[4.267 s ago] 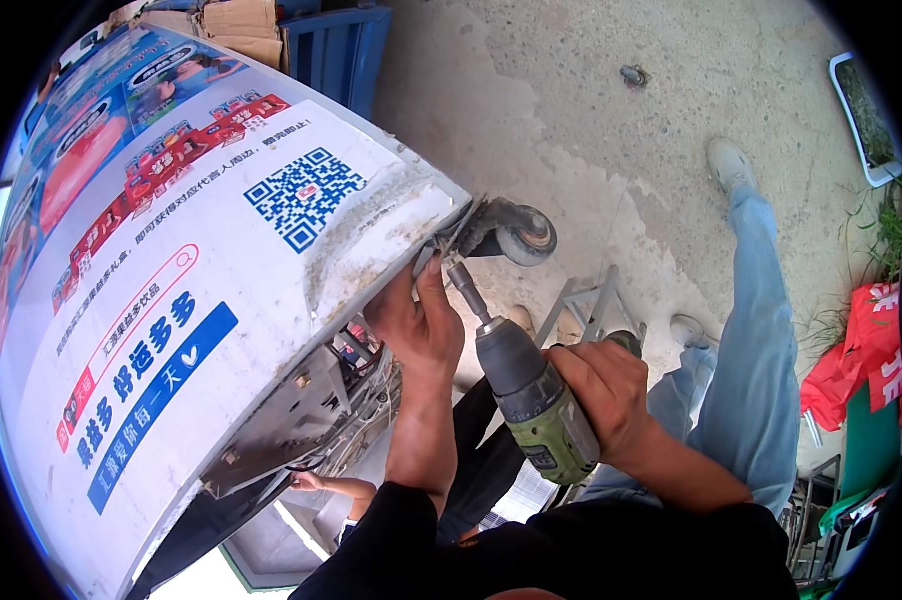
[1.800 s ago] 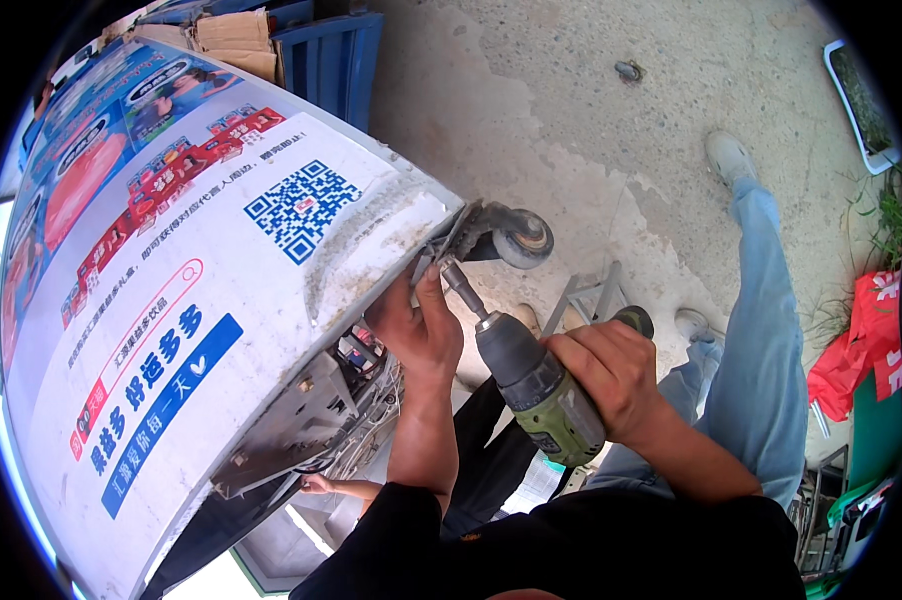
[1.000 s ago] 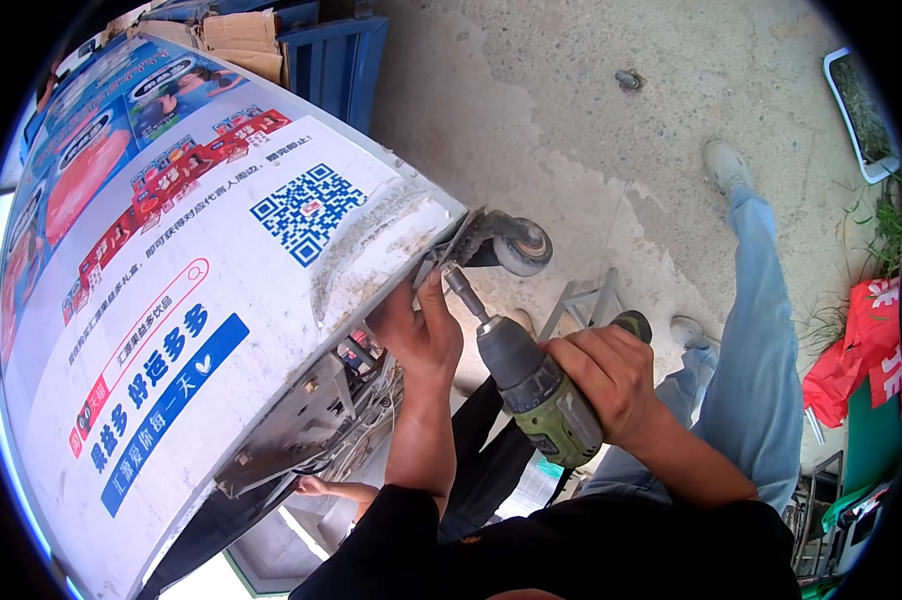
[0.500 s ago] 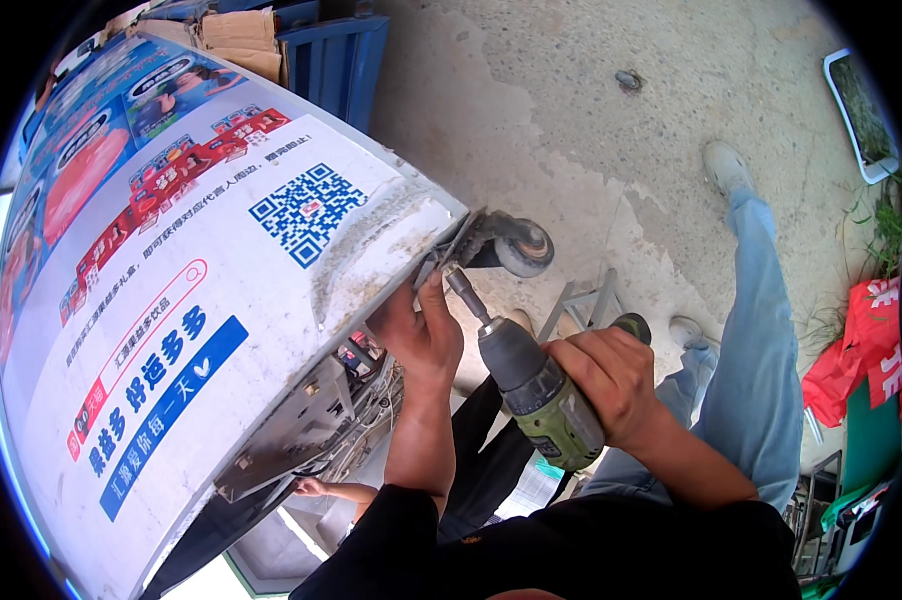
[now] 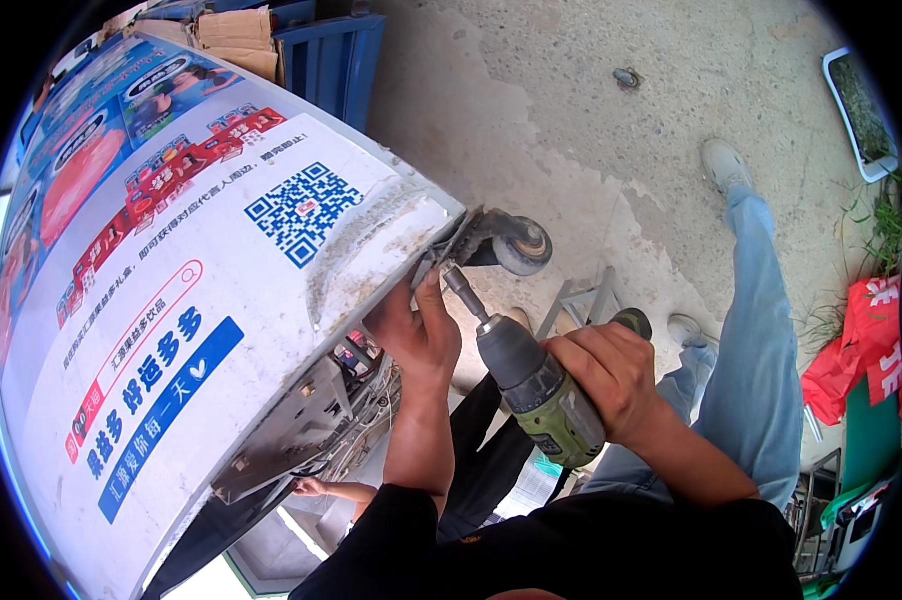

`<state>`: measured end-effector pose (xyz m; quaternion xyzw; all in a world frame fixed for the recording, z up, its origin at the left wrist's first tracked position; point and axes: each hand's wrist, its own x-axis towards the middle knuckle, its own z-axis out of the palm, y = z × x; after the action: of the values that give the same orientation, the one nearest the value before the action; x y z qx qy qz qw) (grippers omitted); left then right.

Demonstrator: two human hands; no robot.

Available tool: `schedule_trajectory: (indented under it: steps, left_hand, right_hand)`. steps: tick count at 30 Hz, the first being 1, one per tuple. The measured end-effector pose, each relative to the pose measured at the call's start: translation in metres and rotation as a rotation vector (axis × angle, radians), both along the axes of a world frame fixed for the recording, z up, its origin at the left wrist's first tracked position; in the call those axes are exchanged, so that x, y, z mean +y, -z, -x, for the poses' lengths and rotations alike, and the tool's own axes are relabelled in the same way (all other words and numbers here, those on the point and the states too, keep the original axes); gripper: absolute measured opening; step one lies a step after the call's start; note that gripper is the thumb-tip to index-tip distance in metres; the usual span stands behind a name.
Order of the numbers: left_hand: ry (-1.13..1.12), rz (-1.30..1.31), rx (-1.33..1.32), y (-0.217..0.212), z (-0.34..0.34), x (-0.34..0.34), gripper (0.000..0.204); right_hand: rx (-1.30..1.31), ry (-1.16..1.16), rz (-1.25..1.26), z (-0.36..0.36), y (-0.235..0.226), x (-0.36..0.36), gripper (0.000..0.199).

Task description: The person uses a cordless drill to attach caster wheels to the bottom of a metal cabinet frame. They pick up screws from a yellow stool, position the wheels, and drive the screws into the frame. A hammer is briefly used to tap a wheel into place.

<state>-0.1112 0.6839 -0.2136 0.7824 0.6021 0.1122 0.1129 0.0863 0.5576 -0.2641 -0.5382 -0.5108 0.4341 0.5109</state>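
My right hand [image 5: 609, 382] is wrapped round the grip of a green and black cordless drill [image 5: 543, 395]. A long metal socket bit [image 5: 467, 293] runs from the drill's chuck up to the caster bracket [image 5: 449, 250] at the corner of a large white printed cabinet [image 5: 321, 290]. My left hand [image 5: 416, 335] is at that corner, thumb beside the socket's tip and the other fingers curled under the edge. Whatever these fingers pinch is hidden. A worn caster wheel [image 5: 523, 246] sticks out just beyond the bit.
Wires and metal parts [image 5: 346, 400] show in the cabinet's open underside, where another person's hand [image 5: 311, 487] reaches in. A metal frame [image 5: 583, 300] stands behind the drill. Someone in jeans [image 5: 761, 330] is close on the right, near red cloth [image 5: 851, 350]. A blue metal bin [image 5: 336, 70] stands far left.
The cabinet's corner and the caster sit very slightly further left in the picture. Both hands and the drill keep nearly the same place and hold.
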Motion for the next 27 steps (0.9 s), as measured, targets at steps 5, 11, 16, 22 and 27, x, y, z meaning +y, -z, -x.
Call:
schedule_trajectory:
  steps: [5, 11, 16, 22, 27]
  left_hand:
    - [-0.012, 0.012, -0.003, 0.000, 0.000, -0.001, 0.026]
    - [0.003, -0.007, 0.024, -0.001, -0.001, 0.002, 0.026]
    - [0.043, -0.039, 0.020, 0.000, -0.006, 0.005, 0.026]
    - [0.064, -0.087, 0.014, 0.003, -0.001, 0.006, 0.026]
    - [0.071, -0.074, 0.085, 0.001, -0.003, 0.007, 0.026]
  right_hand:
    - [0.012, 0.003, 0.000, 0.002, 0.001, 0.000, 0.036]
    - [-0.003, 0.006, 0.003, 0.002, 0.000, 0.000, 0.037]
    - [-0.092, -0.012, -0.019, -0.003, 0.000, 0.002, 0.037]
    - [-0.120, -0.020, -0.003, -0.009, -0.007, 0.011, 0.039]
    - [-0.031, -0.005, -0.017, -0.008, -0.001, 0.009, 0.043]
